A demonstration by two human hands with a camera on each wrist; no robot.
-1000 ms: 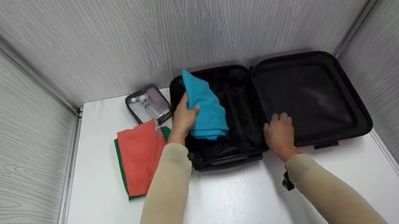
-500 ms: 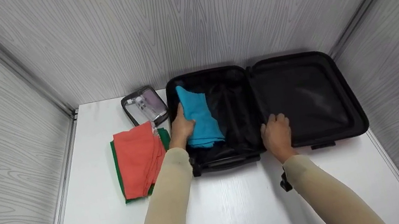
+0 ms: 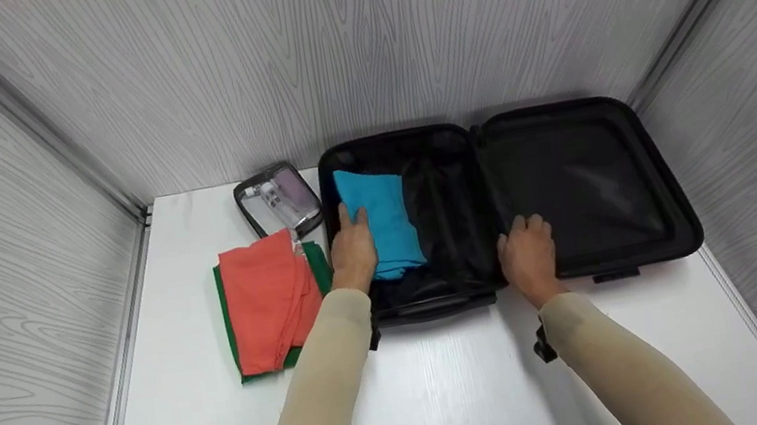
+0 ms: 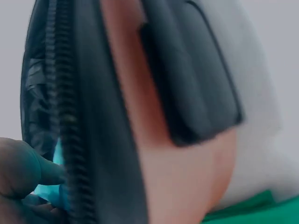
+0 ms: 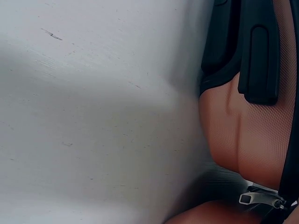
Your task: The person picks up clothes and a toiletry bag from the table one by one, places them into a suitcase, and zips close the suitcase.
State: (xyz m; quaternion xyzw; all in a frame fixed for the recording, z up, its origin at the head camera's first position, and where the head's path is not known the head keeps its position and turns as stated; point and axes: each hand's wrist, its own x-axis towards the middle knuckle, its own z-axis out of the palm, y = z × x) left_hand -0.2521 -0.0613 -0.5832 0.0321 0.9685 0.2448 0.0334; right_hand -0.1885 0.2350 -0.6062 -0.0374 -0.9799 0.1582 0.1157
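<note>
Inside the open, black-lined orange hard-shell suitcase [image 3: 587,187], a folded bright-blue cloth [image 3: 388,218] lies left.
Your left hand [image 3: 354,250] touches it, fingers extended; your right hand [image 3: 529,255] grips the front rim mid-suitcase.

Head view high from the near side, looking forward and down over the open black-and-orange hard-shell suitcase [image 3: 595,189], left wrist view tight against its left half, right wrist view close above flat white tabletop [image 5: 93,140], suitcase in all three
</note>
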